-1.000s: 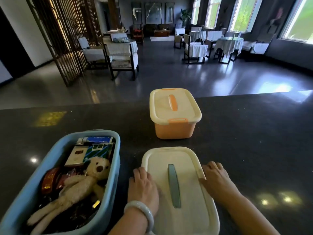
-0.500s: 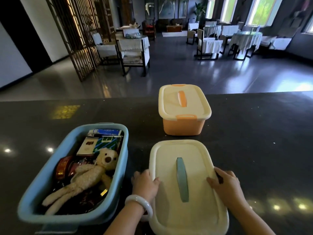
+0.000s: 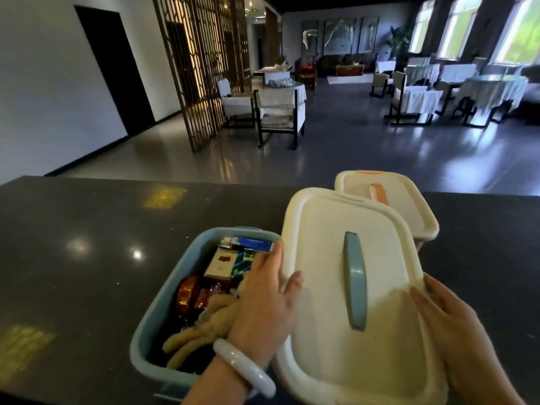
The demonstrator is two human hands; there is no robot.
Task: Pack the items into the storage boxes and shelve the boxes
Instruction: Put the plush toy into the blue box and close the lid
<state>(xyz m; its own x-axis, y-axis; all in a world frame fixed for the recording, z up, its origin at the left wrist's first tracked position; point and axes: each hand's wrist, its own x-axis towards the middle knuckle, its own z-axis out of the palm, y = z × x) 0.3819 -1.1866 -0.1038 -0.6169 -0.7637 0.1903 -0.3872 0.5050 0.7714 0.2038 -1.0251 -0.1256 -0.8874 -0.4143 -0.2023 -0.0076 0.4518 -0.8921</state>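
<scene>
Left hand: grips the left edge of the cream lid, thumb curled onto the top, fingers under the rim and out of sight; a pale bangle sits on the wrist.
Right hand: holds the lid's right edge, thumb lying on top, the other fingers hidden beneath it.
Lid: held up off the dark surface, tilted, its blue-grey handle facing up; it hangs beside and partly over the blue box.
Blue box: open on the surface, full of items; a plush toy lies along the near side, with cartons and a blue tube at the far end.
Orange box: already lidded, just behind the raised lid, partly hidden by it.
Risk, plush toy: its limbs sit high and near the rim, so one could get pinched under the lid and stop it seating.
Risk, alignment: the lid is skewed to the box, so lowered like this one corner would likely ride up unlatched.
Risk, left hand: it hangs over the contents, and the bangle may knock the box wall on the way down.
Risk, orange box: the lid's far edge is close enough to bump it.
</scene>
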